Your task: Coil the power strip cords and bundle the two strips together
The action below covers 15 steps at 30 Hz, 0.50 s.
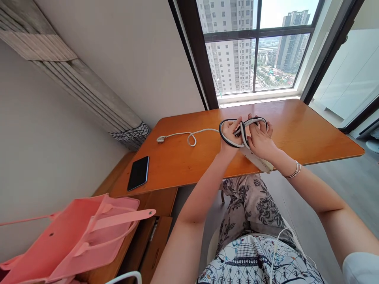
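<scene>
A black cable and a white cable run together in loops around both of my hands above the wooden table. My left hand is inside the left loop, its fingers closed on the cables near a dark connector end. Beside it, my right hand holds the right loop, with cable passing across its fingers. Beneath my hands a long white power strip lies at the table's front edge, partly covered. A white cord trails left from there to a plug.
On the left part of the wooden table lies a black-screened phone or tablet. An open pink bag stands at lower left by a wooden drawer unit. A window is behind the table. A thin white cable hangs over my lap.
</scene>
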Available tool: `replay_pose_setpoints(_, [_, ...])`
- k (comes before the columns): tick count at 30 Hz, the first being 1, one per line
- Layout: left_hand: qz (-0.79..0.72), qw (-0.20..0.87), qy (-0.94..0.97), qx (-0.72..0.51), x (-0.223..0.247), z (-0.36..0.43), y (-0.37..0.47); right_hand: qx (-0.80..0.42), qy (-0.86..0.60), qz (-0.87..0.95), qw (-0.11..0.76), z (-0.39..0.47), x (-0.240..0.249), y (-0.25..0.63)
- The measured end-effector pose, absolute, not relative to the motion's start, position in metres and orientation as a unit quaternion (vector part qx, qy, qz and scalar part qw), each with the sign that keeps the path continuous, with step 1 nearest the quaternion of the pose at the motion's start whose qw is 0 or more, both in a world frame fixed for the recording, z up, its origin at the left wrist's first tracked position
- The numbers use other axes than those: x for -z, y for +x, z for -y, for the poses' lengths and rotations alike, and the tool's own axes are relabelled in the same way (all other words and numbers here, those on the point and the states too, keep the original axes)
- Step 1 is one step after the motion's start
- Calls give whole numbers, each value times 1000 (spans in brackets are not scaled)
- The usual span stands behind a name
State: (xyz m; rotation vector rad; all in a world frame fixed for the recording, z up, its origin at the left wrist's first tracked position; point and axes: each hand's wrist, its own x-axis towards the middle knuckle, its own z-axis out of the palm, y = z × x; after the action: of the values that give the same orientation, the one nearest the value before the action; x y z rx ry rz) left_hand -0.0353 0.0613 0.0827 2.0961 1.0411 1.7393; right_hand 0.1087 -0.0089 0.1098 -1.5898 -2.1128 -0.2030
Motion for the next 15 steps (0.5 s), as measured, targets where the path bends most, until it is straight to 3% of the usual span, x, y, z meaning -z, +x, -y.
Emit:
replay_pose_setpoints(5, [-332,109,709,-613,-79,-61,-36,81,-575,768,270,10,-111,109])
replay_pose_setpoints(12, [-324,185,672,-640,-82,-56,-35,80,-578,763,277,14,-113,104])
replay_pose_setpoints(15, [-299,264,645,-652,-80,-56,-31,64,-578,765,277,14,-115,103])
